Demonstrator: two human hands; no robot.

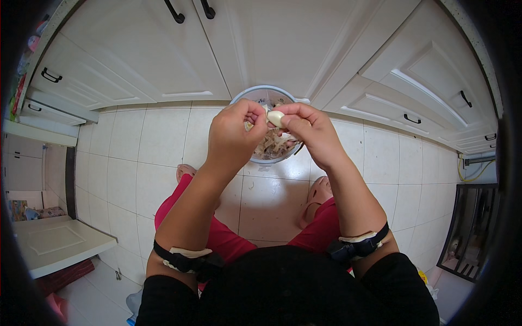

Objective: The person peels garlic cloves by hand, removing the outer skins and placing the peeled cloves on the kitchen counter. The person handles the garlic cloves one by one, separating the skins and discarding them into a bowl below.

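A pale, smooth garlic clove (pixel 275 118) is pinched between the thumb and forefinger of my right hand (pixel 312 126). My left hand (pixel 234 132) is closed at the clove's left end, its fingertips on a thin whitish bit of garlic skin (pixel 266 109). Both hands are over a round waste bin (pixel 264 161) with a light blue-grey rim and a liner bearing writing. Papery brownish garlic skins (pixel 271 147) lie inside it. The hands hide part of the bin's contents, and what the curled fingers of my right hand may hold cannot be told.
White cabinet doors (pixel 277 45) with black handles stand just behind the bin. Pale floor tiles (pixel 163 142) surround it. My feet in pink clogs (pixel 320 189) are on either side. A low open door (pixel 61 244) juts in at left; a dark rack (pixel 469 228) is at right.
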